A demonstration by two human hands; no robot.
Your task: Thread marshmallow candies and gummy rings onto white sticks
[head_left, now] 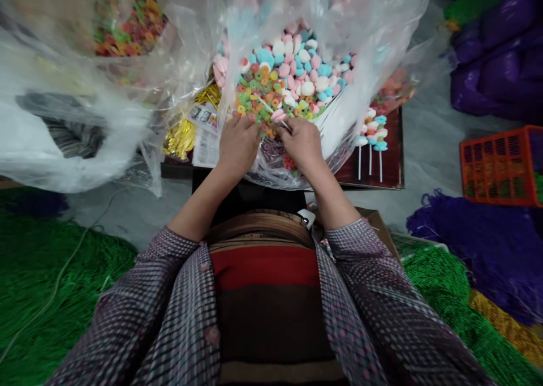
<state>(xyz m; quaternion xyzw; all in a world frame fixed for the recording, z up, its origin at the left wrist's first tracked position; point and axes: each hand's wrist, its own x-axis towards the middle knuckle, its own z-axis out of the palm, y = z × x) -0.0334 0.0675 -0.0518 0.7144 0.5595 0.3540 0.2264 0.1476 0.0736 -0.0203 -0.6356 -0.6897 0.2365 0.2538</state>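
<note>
Stick [265,103] pinched in right hand [302,142], pink candy [278,115] seemingly threaded; best press gently, stick straight. Left hand [240,145]: can't tell grip.

3 white sticks threaded with pink, white and blue candies [370,131]. 1 white stick [265,104] carrying 1 pink oval candy [278,115]. 1 orange slotted plastic crate [494,166]. Loose multicoloured ring gummies [257,94]: too many to count.

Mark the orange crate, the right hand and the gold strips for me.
Orange crate [527,166]: head view, side wall.
Right hand [304,141]: head view, back of hand.
Gold strips [181,138]: head view, middle of bunch.
</note>
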